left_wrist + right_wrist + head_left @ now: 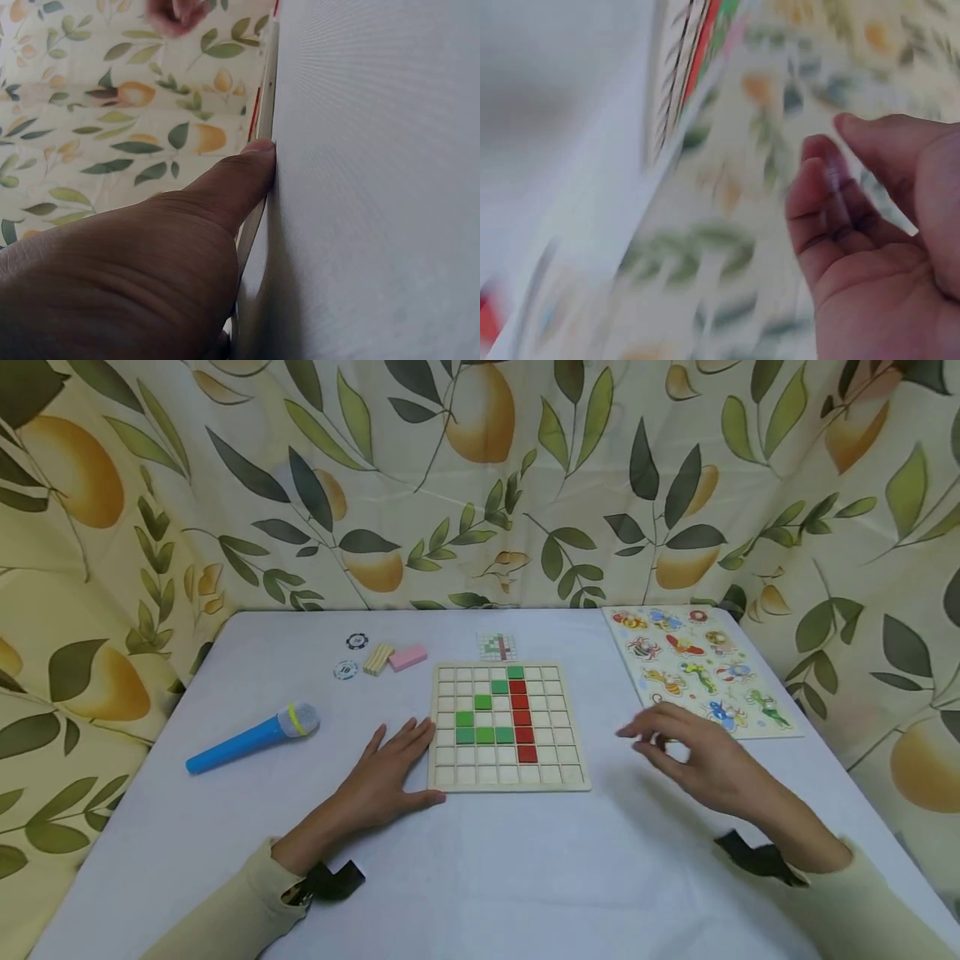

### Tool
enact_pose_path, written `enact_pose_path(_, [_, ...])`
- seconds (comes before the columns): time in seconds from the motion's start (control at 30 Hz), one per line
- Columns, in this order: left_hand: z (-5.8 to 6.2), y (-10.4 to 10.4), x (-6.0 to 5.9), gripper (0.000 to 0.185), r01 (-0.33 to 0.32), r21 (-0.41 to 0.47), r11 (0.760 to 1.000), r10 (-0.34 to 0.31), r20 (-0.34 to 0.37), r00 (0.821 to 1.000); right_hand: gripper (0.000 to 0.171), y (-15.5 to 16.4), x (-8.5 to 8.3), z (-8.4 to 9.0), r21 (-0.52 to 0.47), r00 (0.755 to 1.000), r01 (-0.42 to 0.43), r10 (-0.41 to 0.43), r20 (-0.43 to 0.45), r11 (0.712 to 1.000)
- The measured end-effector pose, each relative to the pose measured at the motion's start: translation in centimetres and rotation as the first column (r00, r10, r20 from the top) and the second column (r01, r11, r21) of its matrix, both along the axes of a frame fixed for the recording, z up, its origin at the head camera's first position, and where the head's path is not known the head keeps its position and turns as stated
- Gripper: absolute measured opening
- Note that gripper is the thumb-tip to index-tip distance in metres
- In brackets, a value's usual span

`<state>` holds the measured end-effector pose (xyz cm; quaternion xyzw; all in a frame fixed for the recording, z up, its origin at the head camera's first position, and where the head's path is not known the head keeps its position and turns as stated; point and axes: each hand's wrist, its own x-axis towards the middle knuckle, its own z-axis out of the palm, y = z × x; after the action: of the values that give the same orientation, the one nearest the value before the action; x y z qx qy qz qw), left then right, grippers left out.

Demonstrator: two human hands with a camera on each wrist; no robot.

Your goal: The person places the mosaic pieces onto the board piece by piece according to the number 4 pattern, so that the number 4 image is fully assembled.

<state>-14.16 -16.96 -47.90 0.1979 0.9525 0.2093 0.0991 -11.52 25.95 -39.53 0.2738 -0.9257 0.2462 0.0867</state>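
Note:
A square wooden grid board (550, 693) lies at the middle of the table, with a column of red tiles (522, 718) and several green tiles (483, 702) in its cells. My left hand (382, 777) rests flat at the board's left side, fingertips at its edge and thumb at the front left corner. In the left wrist view the thumb (232, 176) lies straight along the board's side. My right hand (686, 747) hovers right of the board, its fingers loosely bent. Nothing shows between its thumb and fingertips in the right wrist view.
Behind the board lies a small pattern card (497, 647). A blue toy microphone (251, 739) is at left. Two chips (346, 670), a bundle of sticks (378, 659) and a pink block (407, 657) sit at the back left. An insect picture board (697, 672) covers the back right.

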Motion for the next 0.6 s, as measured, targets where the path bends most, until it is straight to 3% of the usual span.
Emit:
enact_pose_path(0.07, [0.1,0.0,0.1,0.108,0.003,0.001,1.0,-0.003,-0.005,1.0,0.044,3.0,1.7,-0.2,-0.063,0.995,0.101,-0.101,-0.006,0.993])
enact_pose_path(0.13, [0.1,-0.1,0.2,0.108,0.002,0.011,1.0,-0.002,-0.009,1.0,0.038,5.8,3.1,-0.9,-0.106,0.978,0.207,-0.204,0.044,0.972])
enact_pose_path(0.27, [0.1,-0.4,0.3,0.107,-0.006,0.02,1.0,0.006,-0.016,1.0,0.027,9.7,4.4,-2.8,-0.083,0.921,0.368,-0.35,0.174,0.926])
enact_pose_path(0.5, [0.0,-0.1,0.4,0.107,0.001,0.035,0.999,-0.001,-0.011,1.0,0.042,12.5,5.0,-5.6,0.06,0.833,0.41,-0.4,0.383,0.91])
enact_pose_path(0.6, [0.1,0.1,0.3,0.106,0.011,0.034,0.999,-0.011,-0.009,1.0,0.043,12.9,5.3,-6.2,0.063,0.834,0.401,-0.392,0.387,0.914])
